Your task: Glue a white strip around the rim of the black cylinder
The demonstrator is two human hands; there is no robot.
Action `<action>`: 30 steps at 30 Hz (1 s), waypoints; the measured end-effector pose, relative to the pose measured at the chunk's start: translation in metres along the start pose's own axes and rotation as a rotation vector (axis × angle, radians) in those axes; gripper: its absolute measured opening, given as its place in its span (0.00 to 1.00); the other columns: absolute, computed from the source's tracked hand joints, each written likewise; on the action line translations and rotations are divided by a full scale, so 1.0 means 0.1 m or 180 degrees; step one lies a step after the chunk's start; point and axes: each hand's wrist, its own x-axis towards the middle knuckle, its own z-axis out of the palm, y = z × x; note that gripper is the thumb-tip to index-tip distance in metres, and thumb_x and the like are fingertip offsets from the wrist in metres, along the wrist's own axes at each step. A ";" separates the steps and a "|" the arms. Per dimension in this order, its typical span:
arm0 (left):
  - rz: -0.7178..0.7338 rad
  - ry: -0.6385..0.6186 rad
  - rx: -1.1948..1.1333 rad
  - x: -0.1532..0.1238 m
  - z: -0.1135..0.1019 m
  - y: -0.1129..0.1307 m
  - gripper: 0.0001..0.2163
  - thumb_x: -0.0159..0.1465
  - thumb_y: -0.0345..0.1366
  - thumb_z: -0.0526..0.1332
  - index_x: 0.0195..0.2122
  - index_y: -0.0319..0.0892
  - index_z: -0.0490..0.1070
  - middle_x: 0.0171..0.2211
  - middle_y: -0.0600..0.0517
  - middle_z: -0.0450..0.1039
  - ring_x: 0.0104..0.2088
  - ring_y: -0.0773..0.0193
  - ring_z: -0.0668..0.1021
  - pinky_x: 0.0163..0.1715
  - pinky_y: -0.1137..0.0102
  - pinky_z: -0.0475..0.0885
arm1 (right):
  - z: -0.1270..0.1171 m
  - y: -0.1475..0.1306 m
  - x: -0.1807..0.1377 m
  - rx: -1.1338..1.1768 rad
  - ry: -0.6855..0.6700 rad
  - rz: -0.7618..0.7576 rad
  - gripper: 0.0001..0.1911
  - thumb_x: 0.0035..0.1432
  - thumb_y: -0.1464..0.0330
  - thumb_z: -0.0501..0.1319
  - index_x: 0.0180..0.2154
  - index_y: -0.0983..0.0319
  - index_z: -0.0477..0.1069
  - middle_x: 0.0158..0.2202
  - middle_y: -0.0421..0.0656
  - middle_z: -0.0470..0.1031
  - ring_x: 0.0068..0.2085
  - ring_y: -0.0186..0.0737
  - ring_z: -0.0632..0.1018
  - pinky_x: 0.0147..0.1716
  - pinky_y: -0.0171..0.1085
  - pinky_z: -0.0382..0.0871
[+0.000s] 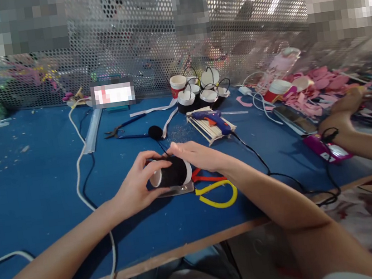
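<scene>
My left hand (136, 186) wraps round the open end of a paper cup covered in black felt (173, 174), which lies on its side above the blue table (40, 177). My right hand (197, 155) presses its fingers flat over the top of the same cup. Under the cup lie scissors with red and yellow handles (215, 189). A thin black cord runs from the cup toward a black pompom (155, 131).
A blue glue gun (211, 120) rests on a bundle of wooden sticks. Several finished black cups (200, 92) stand at the back by the perforated metal screen. Pliers (121, 129) and white cables lie left. Another person's hands (356, 105) work among pink felt pieces on the right.
</scene>
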 end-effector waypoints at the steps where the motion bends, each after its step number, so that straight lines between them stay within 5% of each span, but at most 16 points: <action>1: 0.0038 0.0008 0.0041 0.00 0.00 0.00 0.19 0.57 0.36 0.62 0.48 0.45 0.60 0.47 0.46 0.57 0.49 0.56 0.65 0.49 0.60 0.65 | 0.02 0.03 0.00 0.0228 0.0075 0.0020 0.21 0.57 0.54 0.51 0.35 0.63 0.72 0.37 0.43 0.74 0.40 0.37 0.72 0.42 0.36 0.64; 5: -0.0104 0.0071 -0.0124 0.00 0.01 -0.01 0.21 0.55 0.37 0.63 0.48 0.45 0.60 0.46 0.47 0.59 0.48 0.56 0.66 0.47 0.60 0.66 | 0.06 0.13 0.04 0.1233 0.0693 0.0159 0.13 0.46 0.60 0.64 0.32 0.63 0.72 0.34 0.41 0.74 0.37 0.34 0.73 0.40 0.35 0.65; 10: -0.0639 0.0242 -0.0988 0.00 0.05 -0.05 0.24 0.51 0.39 0.66 0.48 0.44 0.60 0.44 0.47 0.62 0.44 0.59 0.70 0.41 0.65 0.70 | -0.01 0.16 0.02 0.1234 0.0982 0.0156 0.13 0.50 0.58 0.61 0.29 0.62 0.73 0.32 0.40 0.75 0.34 0.32 0.72 0.39 0.34 0.63; 14: -0.0478 0.0113 -0.1004 0.00 0.04 -0.01 0.25 0.51 0.37 0.67 0.48 0.44 0.60 0.45 0.47 0.61 0.46 0.57 0.69 0.44 0.63 0.68 | -0.01 0.19 0.01 0.0716 0.0541 0.0512 0.25 0.54 0.49 0.51 0.30 0.63 0.75 0.34 0.44 0.75 0.37 0.37 0.73 0.42 0.38 0.62; 17: -0.0311 -0.0135 -0.0988 -0.01 0.02 0.03 0.25 0.50 0.37 0.67 0.49 0.45 0.61 0.47 0.45 0.60 0.49 0.55 0.67 0.48 0.61 0.66 | 0.02 0.20 0.05 0.1272 -0.0132 0.0787 0.33 0.56 0.46 0.43 0.33 0.63 0.75 0.36 0.46 0.75 0.40 0.39 0.73 0.46 0.40 0.62; 22: -0.0462 -0.0221 -0.1309 -0.02 0.04 0.04 0.26 0.50 0.36 0.68 0.49 0.45 0.61 0.46 0.46 0.61 0.47 0.56 0.68 0.46 0.63 0.67 | -0.02 0.15 0.13 0.2249 -0.0088 0.0234 0.29 0.59 0.49 0.42 0.48 0.60 0.67 0.48 0.45 0.71 0.47 0.38 0.71 0.47 0.40 0.63; 26: -0.0695 -0.0248 -0.1821 -0.02 0.05 0.04 0.25 0.50 0.35 0.67 0.48 0.45 0.61 0.45 0.48 0.61 0.43 0.60 0.71 0.42 0.67 0.69 | -0.16 0.15 0.22 0.2147 0.0502 -0.0091 0.23 0.60 0.54 0.47 0.50 0.59 0.64 0.50 0.44 0.69 0.46 0.35 0.71 0.45 0.36 0.65; 30: -0.0853 -0.0287 -0.2071 -0.02 0.06 0.04 0.25 0.50 0.34 0.67 0.47 0.44 0.60 0.45 0.47 0.63 0.43 0.61 0.71 0.43 0.66 0.68 | -0.35 0.07 0.34 0.1863 0.0650 -0.0169 0.19 0.58 0.62 0.54 0.51 0.57 0.62 0.48 0.42 0.70 0.43 0.33 0.72 0.42 0.34 0.67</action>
